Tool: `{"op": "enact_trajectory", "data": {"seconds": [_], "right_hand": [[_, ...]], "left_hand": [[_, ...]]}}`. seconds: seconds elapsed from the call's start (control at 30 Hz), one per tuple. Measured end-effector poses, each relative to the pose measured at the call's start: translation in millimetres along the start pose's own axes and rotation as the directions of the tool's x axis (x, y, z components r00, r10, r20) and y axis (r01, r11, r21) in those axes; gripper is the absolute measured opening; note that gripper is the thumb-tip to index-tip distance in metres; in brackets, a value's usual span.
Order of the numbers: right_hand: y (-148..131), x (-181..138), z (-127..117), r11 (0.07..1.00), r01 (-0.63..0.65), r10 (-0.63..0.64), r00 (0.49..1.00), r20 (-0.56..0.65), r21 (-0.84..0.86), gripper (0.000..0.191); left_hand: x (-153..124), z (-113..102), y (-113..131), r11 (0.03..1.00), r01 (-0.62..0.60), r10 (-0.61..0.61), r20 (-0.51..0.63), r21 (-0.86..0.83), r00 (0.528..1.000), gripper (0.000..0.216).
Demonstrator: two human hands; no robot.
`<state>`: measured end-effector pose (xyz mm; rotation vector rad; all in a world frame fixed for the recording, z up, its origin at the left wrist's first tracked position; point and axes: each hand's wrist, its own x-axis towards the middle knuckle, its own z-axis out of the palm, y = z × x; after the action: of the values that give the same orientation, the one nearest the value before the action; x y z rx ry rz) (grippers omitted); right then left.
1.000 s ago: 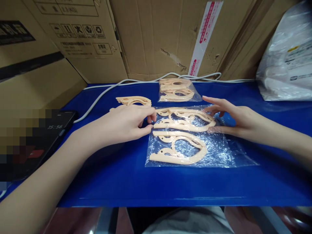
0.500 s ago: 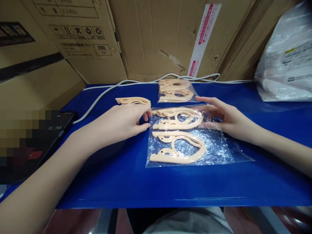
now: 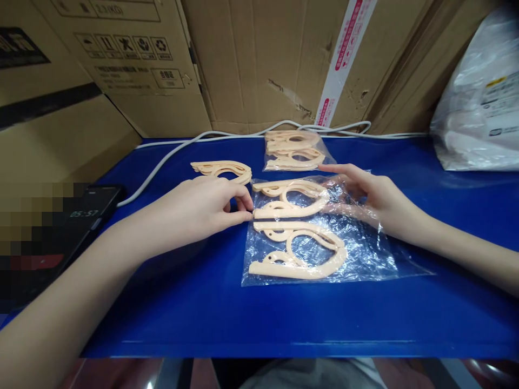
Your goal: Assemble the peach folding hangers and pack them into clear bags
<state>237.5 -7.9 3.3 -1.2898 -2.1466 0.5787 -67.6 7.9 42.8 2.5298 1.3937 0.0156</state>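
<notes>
Two beige folding clothes hangers (image 3: pixel 316 270) lie folded one below the other in a clear plastic bag (image 3: pixel 365 265), flat on the table. My left hand (image 3: pixel 219 202) pinches the bag's left edge, thumb against fingers, beside the upper hanger (image 3: pixel 292 213). At the other end, my right hand (image 3: pixel 365 192) has its fingers apart; the index finger stretches above the bag while the thumb and other fingers show through film by the upper hanger's rounded end. Loose folded hangers (image 3: pixel 241 168) rest behind my left hand, partly hidden by it. Another bag of hangers (image 3: pixel 298 156) lies farther back.
A blue table (image 3: pixel 259 319) carries everything. Cardboard boxes (image 3: pixel 251 65) wall off the back and left. A white cable (image 3: pixel 178 154) runs along the rear. A phone (image 3: pixel 85 216) lies at left, and a white plastic bag (image 3: pixel 478 108) stands at back right.
The upper hanger has shifted slightly left in the bag and lies more squarely. My right hand's thumb and fingers have moved a little left. The left hand stays by the bag's left edge.
</notes>
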Motion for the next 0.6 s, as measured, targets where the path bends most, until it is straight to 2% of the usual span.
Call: {"op": "enact_trajectory", "data": {"seconds": [0.17, 0.33, 0.6], "right_hand": [[-3.1, -3.7, 0.4, 0.996, 0.044, -0.046, 0.999, -0.015, -0.078, 0.065], [1.2, -7.4, 0.1, 0.98, 0.101, -0.106, 0.994, -0.02, -0.172, 0.062], [2.2, -7.2, 1.2, 0.971, 0.137, -0.142, 0.99, -0.008, -0.194, 0.057]], "left_hand": [[1.0, -0.9, -0.2, 0.999, 0.019, -0.017, 0.048, -0.043, 0.999, 0.029], [-0.3, -1.2, -4.8, 0.997, -0.025, 0.028, 0.047, -0.068, 0.999, 0.033], [2.6, 0.6, -3.0, 0.996, -0.076, 0.077, 0.04, -0.037, 0.996, 0.031]]}}
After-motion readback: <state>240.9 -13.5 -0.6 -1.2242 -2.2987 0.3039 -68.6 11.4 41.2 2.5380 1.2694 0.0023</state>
